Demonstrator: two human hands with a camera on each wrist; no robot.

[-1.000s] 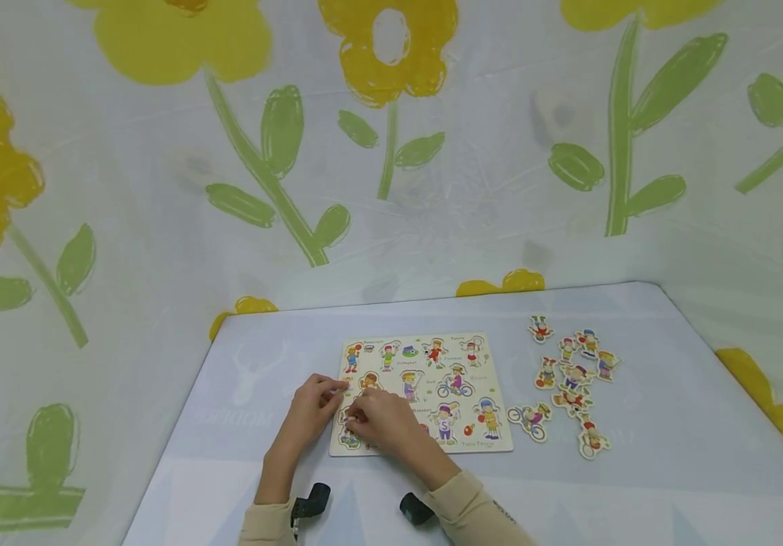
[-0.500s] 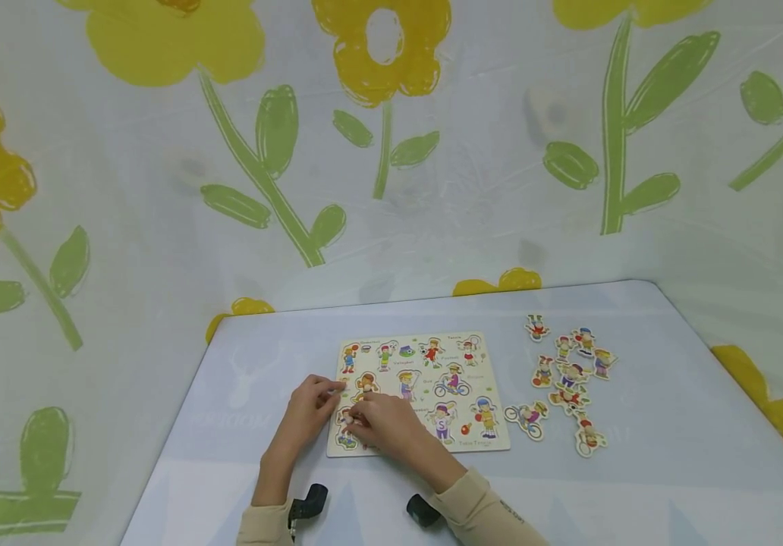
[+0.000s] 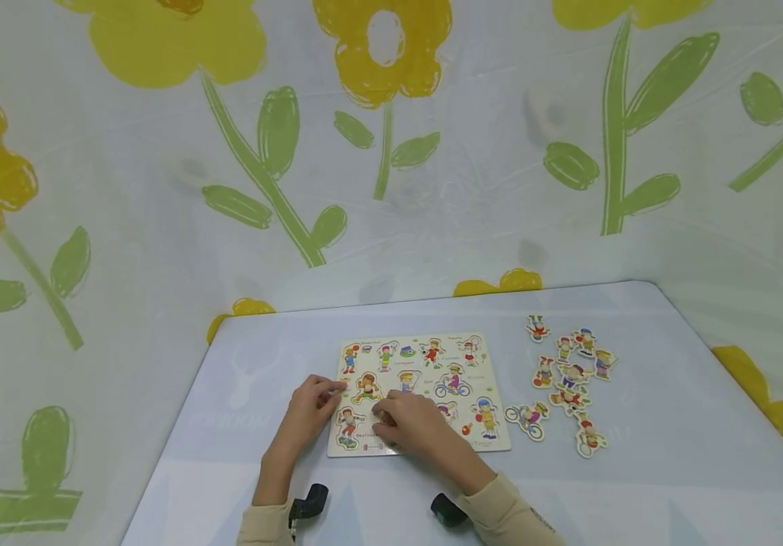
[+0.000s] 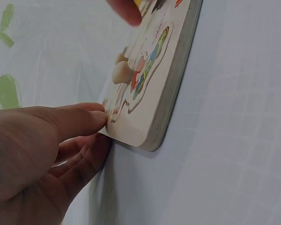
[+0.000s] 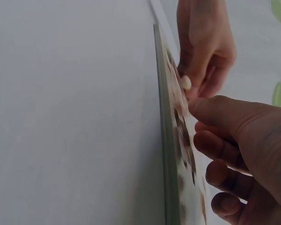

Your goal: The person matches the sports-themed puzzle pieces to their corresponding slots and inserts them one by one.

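A wooden peg puzzle board [image 3: 451, 345] with printed sports figures lies on the table. My left hand [image 3: 311, 406] grips its left edge, thumb on top and fingers at the side and below. A skateboarder puzzle piece [image 3: 347, 431] sits in the board's near left corner; its round knob [image 4: 123, 72] stands up in the left wrist view. My right hand [image 3: 410, 425] is over the lower middle of the board, fingers loosely bent with nothing between them, and hides some figures. In the right wrist view its thumb [image 5: 215, 110] is close over the board.
Several loose puzzle pieces [image 3: 574, 375] lie in a cluster right of the board, some overlapping. A cyclist puzzle piece [image 3: 528, 419] lies close to the board's right edge. A flower-printed cloth wall [image 3: 432, 243] rises behind the table.
My right hand has let go of the skateboarder piece and moved right, uncovering that piece and the figure above it. My left hand stays on the board's edge.
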